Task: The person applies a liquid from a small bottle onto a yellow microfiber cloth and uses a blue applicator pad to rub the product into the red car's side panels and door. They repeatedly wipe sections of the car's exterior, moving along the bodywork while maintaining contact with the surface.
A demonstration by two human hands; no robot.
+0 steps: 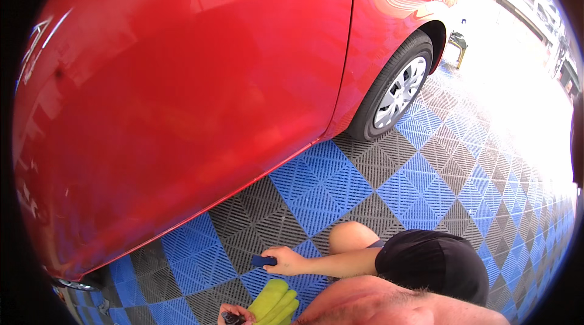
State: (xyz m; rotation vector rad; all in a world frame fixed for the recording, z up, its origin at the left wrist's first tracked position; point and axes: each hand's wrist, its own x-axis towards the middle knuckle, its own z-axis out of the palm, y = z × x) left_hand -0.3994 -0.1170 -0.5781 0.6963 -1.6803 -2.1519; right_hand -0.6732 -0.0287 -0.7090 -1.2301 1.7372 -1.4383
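My right hand [285,261] grips a small dark blue block [263,261], perhaps an applicator pad, above the floor tiles. At the bottom edge of the view, my left hand [238,314] is partly cut off. Its fingers close around a small black object [232,318], possibly a bottle, seen only in part. A folded yellow-green cloth [271,300] lies against that same hand, apparently held by it. Facing me is the glossy red side panel of a car [219,78]. Neither hand touches the panel.
A front or rear wheel [401,90] with a silver cover stands beyond the panel seam. Blue and dark grey slotted floor tiles [321,183] spread under the car and around me. A small stool-like object [457,46] stands past the wheel, near glaring daylight.
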